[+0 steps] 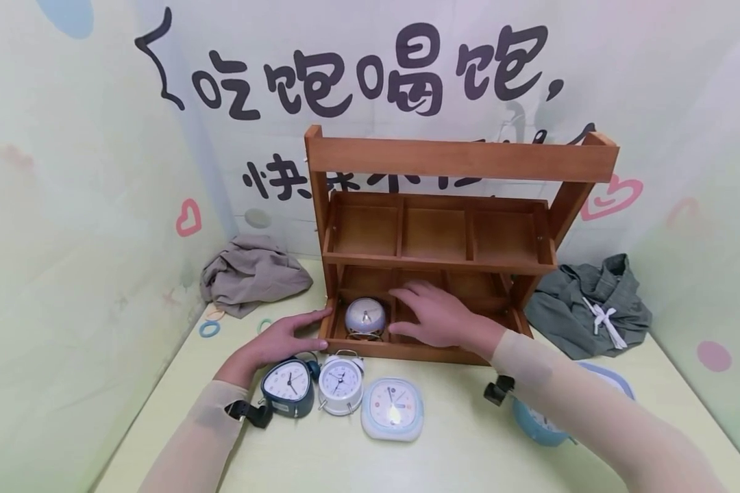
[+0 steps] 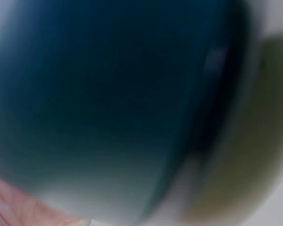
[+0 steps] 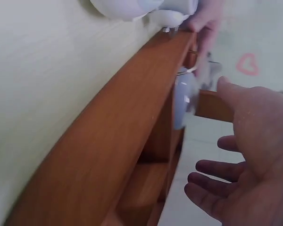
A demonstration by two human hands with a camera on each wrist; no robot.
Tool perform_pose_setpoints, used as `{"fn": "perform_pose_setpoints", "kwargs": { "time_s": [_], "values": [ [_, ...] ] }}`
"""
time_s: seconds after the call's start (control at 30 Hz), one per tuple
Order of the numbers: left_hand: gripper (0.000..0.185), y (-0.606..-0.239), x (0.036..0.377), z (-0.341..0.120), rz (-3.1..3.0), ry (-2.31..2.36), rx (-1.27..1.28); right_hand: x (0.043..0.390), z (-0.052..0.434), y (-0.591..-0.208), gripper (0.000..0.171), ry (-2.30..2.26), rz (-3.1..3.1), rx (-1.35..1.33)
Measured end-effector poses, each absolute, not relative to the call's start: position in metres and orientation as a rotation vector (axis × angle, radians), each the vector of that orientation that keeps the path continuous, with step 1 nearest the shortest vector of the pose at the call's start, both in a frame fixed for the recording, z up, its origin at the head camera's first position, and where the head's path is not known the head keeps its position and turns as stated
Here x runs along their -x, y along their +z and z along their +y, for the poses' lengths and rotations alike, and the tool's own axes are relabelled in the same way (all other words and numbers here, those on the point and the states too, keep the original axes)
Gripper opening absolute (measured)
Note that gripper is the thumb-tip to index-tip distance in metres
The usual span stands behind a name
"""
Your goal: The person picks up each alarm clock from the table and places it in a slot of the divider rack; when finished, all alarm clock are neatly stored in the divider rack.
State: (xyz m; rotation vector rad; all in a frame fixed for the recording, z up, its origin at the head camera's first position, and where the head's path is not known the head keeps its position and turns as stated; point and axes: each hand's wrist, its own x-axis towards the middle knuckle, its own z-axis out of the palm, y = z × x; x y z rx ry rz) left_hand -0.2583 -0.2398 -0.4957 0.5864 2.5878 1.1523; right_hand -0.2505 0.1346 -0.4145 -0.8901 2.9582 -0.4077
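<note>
A round lavender alarm clock (image 1: 365, 315) lies in the lower left compartment of a brown wooden rack (image 1: 462, 157). Just right of the clock is my right hand (image 1: 434, 315), fingers spread and nothing held; the right wrist view shows a gap between that hand (image 3: 262, 146) and the clock (image 3: 183, 96). At the rack's front left corner, my left hand (image 1: 280, 340) touches the wood with thumb and fingers extended. Below it stand a dark blue alarm clock (image 1: 288, 387) and a white twin-bell clock (image 1: 342, 385). A blurred dark blue surface (image 2: 108, 84) fills most of the left wrist view.
A pale blue square clock (image 1: 392, 409) lies before the rack. A larger blue clock (image 1: 539, 424) is partly hidden under my right forearm. Grey-brown cloth (image 1: 253, 274) and coloured rings sit left, dark green cloth (image 1: 592, 308) right. Walls close in behind and at both sides.
</note>
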Motion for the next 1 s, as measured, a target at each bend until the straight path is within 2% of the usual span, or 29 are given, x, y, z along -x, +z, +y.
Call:
{"fn": "perform_pose_setpoints", "kwargs": {
  "time_s": [0.33, 0.67, 1.0],
  "values": [
    [0.079, -0.495, 0.256, -0.242, 2.583, 1.164, -0.586, 0.196, 0.197, -0.414, 0.078, -0.447, 3.032, 0.964],
    [0.079, -0.494, 0.256, -0.242, 2.587, 1.151, -0.599, 0.164, 0.265, -0.417, 0.073, -0.545, 3.054, 0.943],
    [0.079, -0.495, 0.256, -0.240, 2.582, 1.159, -0.594, 0.141, 0.301, -0.422, 0.071, -0.590, 3.075, 0.840]
  ]
}}
